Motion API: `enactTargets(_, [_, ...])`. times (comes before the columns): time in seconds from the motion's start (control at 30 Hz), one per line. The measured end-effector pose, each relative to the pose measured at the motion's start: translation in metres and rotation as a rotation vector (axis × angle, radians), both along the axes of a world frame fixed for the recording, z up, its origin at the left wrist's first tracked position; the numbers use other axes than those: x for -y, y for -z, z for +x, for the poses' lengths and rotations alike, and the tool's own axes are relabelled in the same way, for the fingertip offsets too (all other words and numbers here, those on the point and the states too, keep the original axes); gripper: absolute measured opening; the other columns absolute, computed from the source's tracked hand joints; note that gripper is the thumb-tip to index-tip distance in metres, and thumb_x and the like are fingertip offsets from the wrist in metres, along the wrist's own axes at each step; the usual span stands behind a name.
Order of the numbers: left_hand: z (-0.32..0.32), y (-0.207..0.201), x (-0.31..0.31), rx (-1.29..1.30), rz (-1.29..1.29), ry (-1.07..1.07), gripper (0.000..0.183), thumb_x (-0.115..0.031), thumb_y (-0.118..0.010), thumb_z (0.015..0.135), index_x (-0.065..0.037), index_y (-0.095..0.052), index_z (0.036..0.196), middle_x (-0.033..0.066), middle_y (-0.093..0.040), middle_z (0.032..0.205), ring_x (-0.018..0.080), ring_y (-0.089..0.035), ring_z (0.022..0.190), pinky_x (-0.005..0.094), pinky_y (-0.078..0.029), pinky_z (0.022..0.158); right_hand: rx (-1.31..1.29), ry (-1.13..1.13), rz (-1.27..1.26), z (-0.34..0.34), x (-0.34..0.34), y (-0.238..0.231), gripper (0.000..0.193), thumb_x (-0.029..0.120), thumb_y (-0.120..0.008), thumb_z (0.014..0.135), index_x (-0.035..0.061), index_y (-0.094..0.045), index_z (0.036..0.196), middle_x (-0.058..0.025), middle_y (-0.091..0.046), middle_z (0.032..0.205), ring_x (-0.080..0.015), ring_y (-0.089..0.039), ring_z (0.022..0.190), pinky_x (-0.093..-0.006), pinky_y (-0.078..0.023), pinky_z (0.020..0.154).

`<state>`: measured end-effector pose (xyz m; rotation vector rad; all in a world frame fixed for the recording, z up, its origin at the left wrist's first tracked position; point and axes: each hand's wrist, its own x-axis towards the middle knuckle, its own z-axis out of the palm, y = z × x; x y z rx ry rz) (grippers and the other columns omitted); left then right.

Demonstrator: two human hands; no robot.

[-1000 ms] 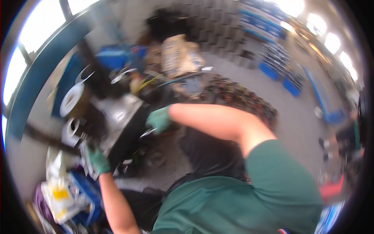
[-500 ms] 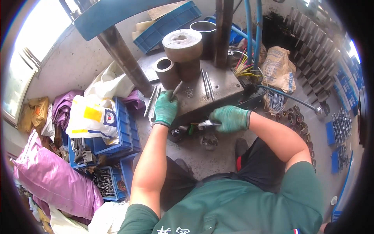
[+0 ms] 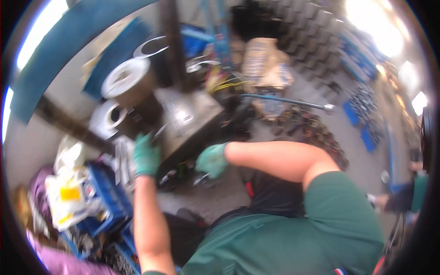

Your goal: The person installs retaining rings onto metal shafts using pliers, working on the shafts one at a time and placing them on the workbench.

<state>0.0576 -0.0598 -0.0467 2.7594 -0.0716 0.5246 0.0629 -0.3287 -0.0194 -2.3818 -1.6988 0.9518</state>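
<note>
There, my right hand [image 3: 212, 161] curled round a metal handle [image 3: 201, 178], near side of the tabletop [image 3: 200, 112]! My left hand [image 3: 147, 156], farther left: grip too blurred to tell. Handle-work seemed underway, next calling for steadiness.

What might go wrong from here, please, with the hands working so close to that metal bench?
1. The slim silvery metal bars beside the green-gloved left hand might be knocked by a sideways swing.
2. The thick, pale round metal block stands raised beyond that hand; a bump might unsettle it, though how firmly it rests cannot be told.
3. The long blue rod with a silvery end juts outward beyond the right forearm, which could catch it.
</note>
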Motion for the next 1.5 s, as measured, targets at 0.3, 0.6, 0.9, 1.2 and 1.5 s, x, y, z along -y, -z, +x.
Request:
enactTargets(0.3, [0.029,0.031,-0.024,-0.124,-0.064,-0.11,0.045,-0.017,-0.068,0.099,0.003,-0.062,0.139,0.029,-0.061,0.142,0.0454,-0.058,0.131,0.0473,-0.044,0.114,0.008,0.003,-0.094,0.007,0.014,-0.023,0.036,0.025,-0.081,0.073,0.0077,-0.083,0.105,-0.0168,-0.079,0.1,-0.0331,-0.076,0.095,-0.0442,-0.059,0.084])
enactTargets(0.6, [0.031,0.018,-0.017,-0.143,0.005,-0.054,0.049,-0.021,-0.062,0.104,0.008,-0.056,0.144,0.0322,-0.056,0.147,0.0464,-0.052,0.136,0.0457,-0.04,0.116,0.034,0.043,-0.081,0.032,0.006,0.0,0.035,0.03,-0.072,0.084,0.0065,-0.082,0.108,-0.0166,-0.079,0.106,-0.0341,-0.074,0.099,-0.0456,-0.057,0.088])
enactTargets(0.9, [0.036,0.028,-0.029,-0.052,0.041,0.045,0.047,-0.019,-0.057,0.106,0.006,-0.056,0.146,0.0295,-0.064,0.138,0.0433,-0.063,0.123,0.0449,-0.048,0.106,0.081,-0.002,-0.108,0.023,0.01,-0.035,0.052,0.046,-0.085,0.083,0.0046,-0.081,0.113,-0.0137,-0.079,0.114,-0.0329,-0.073,0.102,-0.0436,-0.057,0.09])
enactTargets(1.2, [0.034,0.046,-0.058,0.036,-0.015,-0.036,0.043,-0.02,-0.06,0.106,0.011,-0.059,0.135,0.0307,-0.065,0.126,0.0458,-0.061,0.112,0.0467,-0.047,0.098,0.101,-0.038,-0.001,0.038,-0.009,-0.018,0.052,0.044,-0.085,0.079,0.0029,-0.081,0.111,-0.0186,-0.079,0.111,-0.0355,-0.073,0.101,-0.0464,-0.056,0.089])
enactTargets(1.5, [0.027,0.021,-0.005,-0.084,0.102,-0.095,0.046,-0.016,-0.058,0.105,0.007,-0.052,0.145,0.0329,-0.054,0.146,0.0485,-0.054,0.131,0.0482,-0.043,0.111,0.103,0.062,-0.029,0.041,0.011,-0.017,0.037,0.028,-0.072,0.084,0.0044,-0.082,0.109,-0.0194,-0.078,0.109,-0.0365,-0.073,0.1,-0.0474,-0.056,0.088])
